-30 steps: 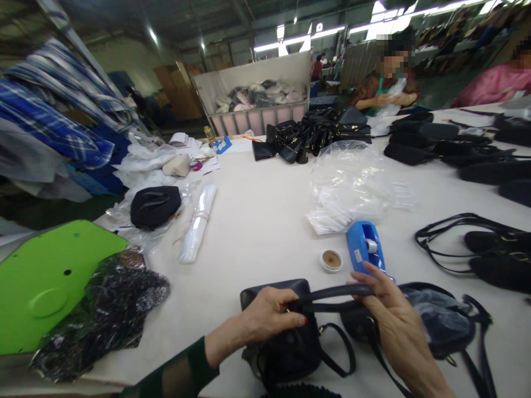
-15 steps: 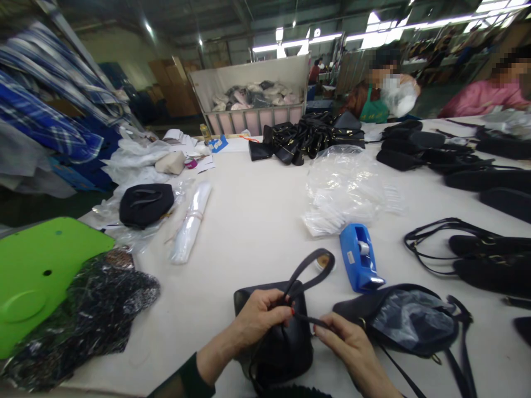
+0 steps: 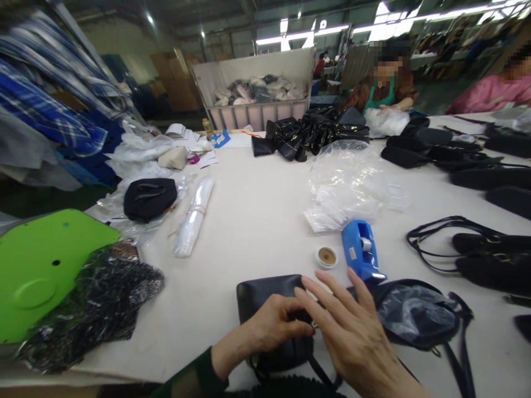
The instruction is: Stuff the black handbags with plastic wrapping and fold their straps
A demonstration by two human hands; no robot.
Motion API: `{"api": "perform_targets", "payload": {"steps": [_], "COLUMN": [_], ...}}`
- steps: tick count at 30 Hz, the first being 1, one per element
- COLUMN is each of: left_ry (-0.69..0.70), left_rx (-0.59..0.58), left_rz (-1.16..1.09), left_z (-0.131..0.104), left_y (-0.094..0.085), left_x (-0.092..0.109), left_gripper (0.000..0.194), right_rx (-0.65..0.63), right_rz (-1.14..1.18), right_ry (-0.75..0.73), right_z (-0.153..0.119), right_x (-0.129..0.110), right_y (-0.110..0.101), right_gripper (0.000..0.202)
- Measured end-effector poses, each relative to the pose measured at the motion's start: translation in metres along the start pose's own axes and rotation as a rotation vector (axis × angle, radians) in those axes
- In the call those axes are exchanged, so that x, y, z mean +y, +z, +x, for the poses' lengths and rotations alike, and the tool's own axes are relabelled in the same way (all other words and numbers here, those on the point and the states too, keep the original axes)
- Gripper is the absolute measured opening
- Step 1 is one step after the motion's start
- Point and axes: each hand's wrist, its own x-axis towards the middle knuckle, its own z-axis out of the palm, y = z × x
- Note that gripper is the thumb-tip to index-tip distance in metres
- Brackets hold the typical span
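So we've got a boxy black leather bag [image 3: 267, 286] on the white tabletop [image 3: 244, 221], right in front of us, and both our hands are at it. Our left hand [image 3: 276, 326] lies over the bag, fingers curled and thumb toward a small metal fitting [image 3: 314, 325]; our other hand covers part of that spot, so we can't tell if it's actually pinching anything. Our right hand [image 3: 348, 331] is open over the bag's right side, fingers long and fanned out, thumb hidden. The two hands overlap from up here, and we can't tell if they touch.

Just beyond our fingertips sits a blue plastic tape dispenser [image 3: 357, 249], with a small round white tub with brown contents [image 3: 326, 257] next to it. To our right lies another black bag with crinkled clear plastic in its opening [image 3: 385, 290]. Farther back we've got loose clear plastic sleeves [image 3: 340, 182] and a heap of black bags with gold-coloured hardware [image 3: 309, 135].
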Motion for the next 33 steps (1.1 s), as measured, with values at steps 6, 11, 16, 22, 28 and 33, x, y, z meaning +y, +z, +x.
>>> {"api": "perform_targets", "payload": {"steps": [6,11,16,22,28,33], "left_ry": [-0.086,-0.14,-0.262,-0.371,-0.338,-0.314], "left_rx": [0.069,0.309,0.812,0.615,0.689,0.601], "left_rz": [-0.064,0.01,0.222,0.039,-0.211,0.152], "left_z": [-0.005,-0.032,-0.086,-0.105,-0.083,-0.104], "left_y": [-0.009,-0.02,-0.028,0.007,0.023,0.004], "left_x": [-0.012,-0.03,-0.071,-0.126,-0.128,-0.115], "left_gripper": [0.029,0.04,0.038,0.048,0.043,0.043], "right_rx": [-0.443,-0.59,-0.365,-0.337,-0.23,-0.076], "right_rz": [0.137,0.53,0.686,0.783,1.035,1.347], "right_ry": [0.138,0.389,0.661,0.795,1.101,1.447], "right_z": [0.004,-0.008,-0.019,-0.028,-0.018,-0.006], "right_x": [-0.001,-0.008,-0.003,0.001,0.009,0.014], "right_y": [0.025,0.033,0.034,0.037,0.033,0.034], "right_gripper": [0.025,0.022,0.026,0.026,0.032,0.041]}}
